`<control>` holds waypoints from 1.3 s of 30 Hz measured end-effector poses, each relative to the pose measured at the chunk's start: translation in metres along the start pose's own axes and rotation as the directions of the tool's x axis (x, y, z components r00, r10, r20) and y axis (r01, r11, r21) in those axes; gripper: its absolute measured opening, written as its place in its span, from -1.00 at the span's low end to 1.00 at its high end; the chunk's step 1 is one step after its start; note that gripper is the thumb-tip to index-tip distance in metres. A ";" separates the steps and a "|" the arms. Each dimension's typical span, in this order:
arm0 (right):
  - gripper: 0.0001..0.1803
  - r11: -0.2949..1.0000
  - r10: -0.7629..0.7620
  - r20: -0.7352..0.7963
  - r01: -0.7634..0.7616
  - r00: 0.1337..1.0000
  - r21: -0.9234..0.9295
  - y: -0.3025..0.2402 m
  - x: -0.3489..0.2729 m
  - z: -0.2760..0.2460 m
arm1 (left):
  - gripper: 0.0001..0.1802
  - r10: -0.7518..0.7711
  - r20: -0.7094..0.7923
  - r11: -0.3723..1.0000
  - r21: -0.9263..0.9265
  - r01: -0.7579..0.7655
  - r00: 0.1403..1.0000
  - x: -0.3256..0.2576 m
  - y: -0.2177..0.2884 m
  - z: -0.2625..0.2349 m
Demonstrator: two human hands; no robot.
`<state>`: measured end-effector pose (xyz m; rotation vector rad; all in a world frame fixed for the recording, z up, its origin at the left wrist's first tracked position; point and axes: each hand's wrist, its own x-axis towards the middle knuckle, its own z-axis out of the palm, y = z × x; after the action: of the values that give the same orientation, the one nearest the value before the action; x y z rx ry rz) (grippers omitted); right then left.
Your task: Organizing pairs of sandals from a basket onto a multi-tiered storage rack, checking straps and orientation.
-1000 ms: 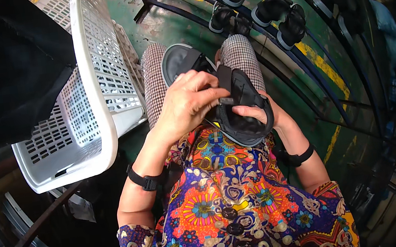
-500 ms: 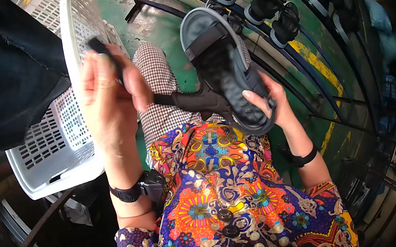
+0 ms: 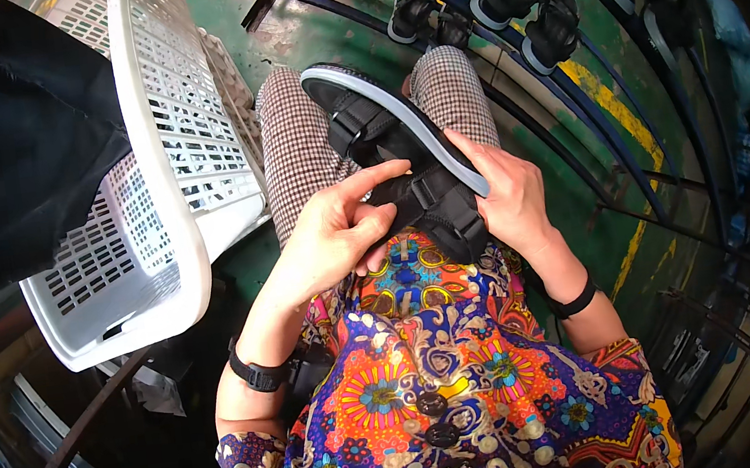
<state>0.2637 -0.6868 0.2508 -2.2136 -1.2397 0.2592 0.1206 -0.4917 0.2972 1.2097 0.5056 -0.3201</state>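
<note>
A black strapped sandal [image 3: 381, 138] with a grey sole edge lies on its side across my lap, over checked trousers. My right hand [image 3: 507, 193] grips the sandal's sole from the right side near the heel. My left hand [image 3: 337, 234] rests against the straps, index finger stretched along the upper strap and thumb below it. Both wrists wear black bands.
A white perforated plastic basket [image 3: 149, 169] stands tilted at my left, dark cloth hanging over its far side. A dark metal rack [image 3: 496, 0] ahead holds several black sandals. The floor [image 3: 586, 111] is green with yellow marks.
My left hand came back from the basket rim to the sandal's straps. The sandal was lowered from an upright hold to lie on my lap.
</note>
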 end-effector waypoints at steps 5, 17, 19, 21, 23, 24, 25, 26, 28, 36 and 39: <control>-0.17 0.997 -0.053 0.017 0.053 0.998 -0.049 -0.006 0.001 0.002 | -0.52 -0.086 0.026 0.987 -0.134 0.088 0.996 -0.002 -0.004 -0.006; -0.21 0.986 -0.111 0.139 0.127 0.984 -0.111 -0.012 0.003 0.006 | -0.53 -0.127 0.025 0.991 0.042 0.126 0.992 -0.004 -0.015 -0.009; -0.21 0.985 -0.116 0.142 0.132 0.983 -0.109 -0.012 0.004 0.007 | -0.56 -0.114 0.026 0.993 0.026 0.113 0.993 -0.006 -0.016 -0.011; -0.22 0.986 -0.089 0.162 0.110 0.983 -0.126 -0.013 0.004 0.006 | -0.60 -0.124 0.018 0.992 0.009 0.124 0.992 -0.007 -0.019 -0.011; -0.22 0.986 -0.099 0.160 0.118 0.982 -0.120 -0.013 0.005 0.006 | -0.63 -0.135 0.008 0.991 -0.009 0.135 0.991 -0.007 -0.020 -0.012; -0.23 0.985 -0.107 0.154 0.126 0.982 -0.118 -0.012 0.006 0.006 | -0.67 -0.130 0.021 0.991 -0.026 0.131 0.991 -0.007 -0.021 -0.013; -0.23 0.985 -0.106 0.156 0.125 0.982 -0.117 -0.012 0.006 0.007 | -0.71 -0.125 0.034 0.991 -0.043 0.126 0.992 -0.006 -0.021 -0.014; -0.23 0.982 -0.115 0.149 0.135 0.982 -0.133 -0.011 0.006 0.007 | -0.74 -0.141 0.030 0.989 -0.037 0.143 0.989 -0.006 -0.021 -0.014; -0.24 0.978 -0.125 0.143 0.146 0.982 -0.147 -0.012 0.006 0.006 | -0.74 -0.140 0.012 0.988 -0.062 0.140 0.990 -0.005 -0.027 -0.014; -0.24 0.984 -0.087 0.145 0.108 0.986 -0.145 -0.010 0.004 0.008 | -0.72 -0.065 0.012 0.982 -0.177 0.066 0.998 -0.003 -0.041 -0.011; -0.23 0.990 -0.070 0.146 0.086 0.987 -0.108 -0.008 0.004 0.009 | -0.67 -0.036 0.025 0.980 -0.197 0.041 0.999 -0.004 -0.042 -0.012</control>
<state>0.2560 -0.6769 0.2484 -2.2698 -1.4476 0.3274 0.0942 -0.4946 0.2629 1.0040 0.5300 -0.3082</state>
